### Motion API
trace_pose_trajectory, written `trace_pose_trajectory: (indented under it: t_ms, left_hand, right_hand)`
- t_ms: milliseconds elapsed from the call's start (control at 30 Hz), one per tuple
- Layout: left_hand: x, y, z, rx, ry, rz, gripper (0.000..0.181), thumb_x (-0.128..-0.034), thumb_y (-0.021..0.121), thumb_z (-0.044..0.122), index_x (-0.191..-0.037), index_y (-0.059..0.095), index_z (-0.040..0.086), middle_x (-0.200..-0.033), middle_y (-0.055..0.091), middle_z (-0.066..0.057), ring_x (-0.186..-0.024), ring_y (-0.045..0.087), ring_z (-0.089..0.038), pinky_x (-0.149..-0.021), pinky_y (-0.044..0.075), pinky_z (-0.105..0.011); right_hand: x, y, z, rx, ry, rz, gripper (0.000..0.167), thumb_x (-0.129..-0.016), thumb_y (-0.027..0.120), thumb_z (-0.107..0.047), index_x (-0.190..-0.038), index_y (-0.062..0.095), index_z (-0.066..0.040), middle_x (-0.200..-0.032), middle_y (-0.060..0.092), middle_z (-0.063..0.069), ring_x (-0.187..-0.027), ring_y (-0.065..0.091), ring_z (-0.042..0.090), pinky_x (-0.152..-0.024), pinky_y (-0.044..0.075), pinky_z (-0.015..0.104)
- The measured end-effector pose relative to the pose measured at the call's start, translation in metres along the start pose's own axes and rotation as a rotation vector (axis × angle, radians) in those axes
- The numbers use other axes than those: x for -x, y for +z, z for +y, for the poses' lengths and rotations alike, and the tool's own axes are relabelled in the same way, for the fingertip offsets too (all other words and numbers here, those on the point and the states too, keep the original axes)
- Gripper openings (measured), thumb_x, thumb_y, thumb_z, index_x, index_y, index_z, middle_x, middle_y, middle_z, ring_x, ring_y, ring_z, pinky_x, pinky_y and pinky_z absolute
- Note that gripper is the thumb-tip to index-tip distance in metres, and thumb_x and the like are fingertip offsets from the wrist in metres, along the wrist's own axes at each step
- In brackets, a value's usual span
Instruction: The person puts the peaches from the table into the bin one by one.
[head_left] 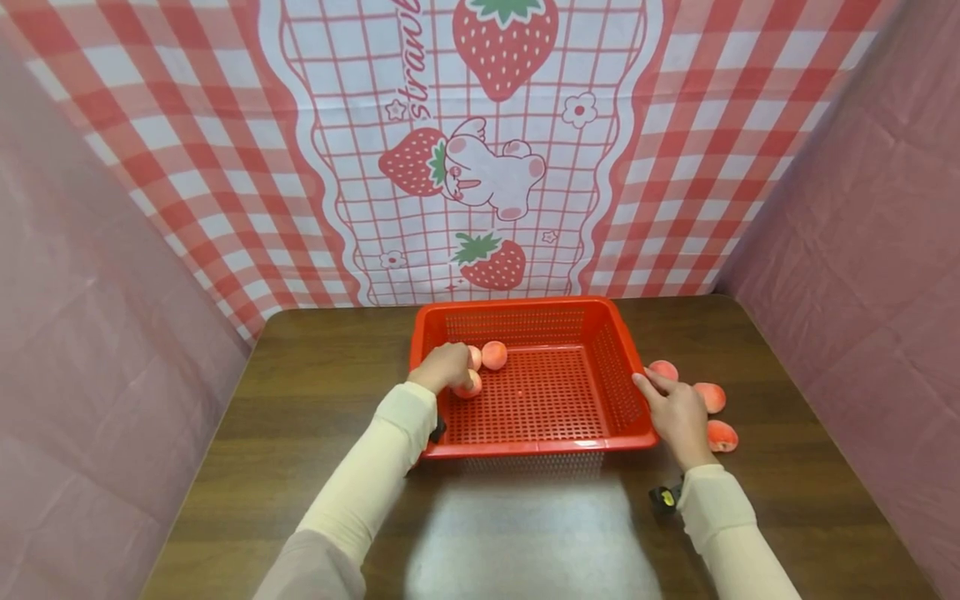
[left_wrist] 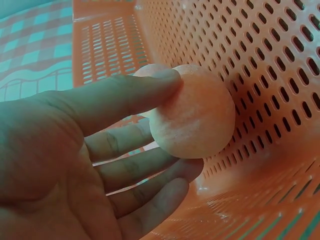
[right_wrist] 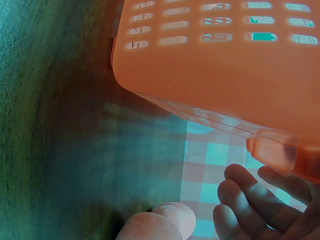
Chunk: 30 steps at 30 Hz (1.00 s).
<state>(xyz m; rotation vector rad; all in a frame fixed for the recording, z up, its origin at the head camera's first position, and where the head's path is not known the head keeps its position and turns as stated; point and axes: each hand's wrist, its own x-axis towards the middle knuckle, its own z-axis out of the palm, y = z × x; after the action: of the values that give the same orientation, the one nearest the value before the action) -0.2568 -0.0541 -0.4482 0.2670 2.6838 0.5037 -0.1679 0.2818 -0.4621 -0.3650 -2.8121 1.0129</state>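
Observation:
A red plastic basket [head_left: 540,446] with slotted walls stands on the wooden table. Inside its left end, my left hand [head_left: 444,367] holds a peach [left_wrist: 197,115], thumb on one side and fingers beneath and behind it. Another peach [head_left: 494,355] lies on the basket floor beside the hand, and a third peach [head_left: 476,358] is partly hidden by it. My right hand [head_left: 678,412] grips the basket's right rim, thumb over the edge. In the right wrist view, its other fingers [right_wrist: 245,195] hang loosely below the rim.
Outside the basket at the right lie three more peaches: a far peach [head_left: 664,369], a middle peach [head_left: 711,397] and a near peach [head_left: 723,436]. A strawberry-print checked cloth [head_left: 487,183] hangs behind the table [head_left: 300,400]. Pink cloth [head_left: 855,250] hangs at both sides.

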Motion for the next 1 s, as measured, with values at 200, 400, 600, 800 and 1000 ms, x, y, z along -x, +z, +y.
trace_pose_trajectory:
  t_ms: [200, 400, 600, 800, 1000]
  left_hand:
    - [-0.0009, -0.0014, 0.0009, -0.069, 0.014, 0.021, 0.020, -0.0745, 0.076, 0.014, -0.067, 0.057, 0.016, -0.090, 0.061, -0.006, -0.078, 0.049, -0.023, -0.069, 0.040, -0.032]
    - [-0.0015, -0.0007, 0.0013, -0.103, -0.004, 0.007, 0.018, -0.0739, 0.075, 0.014, -0.072, 0.057, 0.015, -0.096, 0.062, -0.009, -0.081, 0.051, -0.025, -0.071, 0.041, -0.033]
    - [-0.0020, 0.0004, 0.0014, -0.110, -0.012, -0.007, 0.018, -0.0739, 0.079, 0.017, -0.073, 0.061, 0.014, -0.099, 0.064, -0.010, -0.082, 0.053, -0.025, -0.074, 0.044, -0.034]
    - [-0.0027, 0.0002, 0.0009, -0.120, -0.005, -0.014, 0.017, -0.0731, 0.079, 0.019, -0.072, 0.063, 0.014, -0.105, 0.066, -0.011, -0.086, 0.055, -0.026, -0.079, 0.046, -0.036]
    - [0.0003, 0.0001, 0.0010, -0.065, 0.002, -0.013, 0.024, -0.0726, 0.080, 0.018, -0.072, 0.056, 0.015, -0.093, 0.061, -0.007, -0.083, 0.052, -0.024, -0.074, 0.042, -0.034]
  right_hand:
    - [-0.0001, -0.0012, -0.0005, 0.000, 0.022, -0.025, 0.062, -0.095, 0.052, -0.054, -0.135, 0.056, -0.008, -0.095, 0.071, 0.024, -0.063, 0.047, 0.024, -0.052, 0.034, 0.028]
    - [0.0005, -0.0014, -0.0006, 0.004, 0.020, -0.022, 0.061, -0.095, 0.051, -0.054, -0.135, 0.057, -0.008, -0.098, 0.071, 0.025, -0.066, 0.048, 0.024, -0.053, 0.035, 0.029]
    - [0.0012, -0.0018, -0.0019, 0.007, 0.016, -0.023, 0.060, -0.095, 0.052, -0.054, -0.134, 0.058, -0.008, -0.102, 0.071, 0.025, -0.069, 0.052, 0.026, -0.054, 0.034, 0.029]
    - [-0.0001, -0.0020, -0.0027, 0.006, 0.030, -0.028, 0.060, -0.095, 0.052, -0.054, -0.134, 0.058, -0.009, -0.108, 0.069, 0.025, -0.075, 0.055, 0.028, -0.057, 0.035, 0.029]
    - [-0.0002, -0.0024, -0.0021, 0.007, 0.036, -0.037, 0.061, -0.094, 0.052, -0.055, -0.135, 0.057, -0.009, -0.094, 0.072, 0.022, -0.067, 0.050, 0.024, -0.053, 0.035, 0.028]
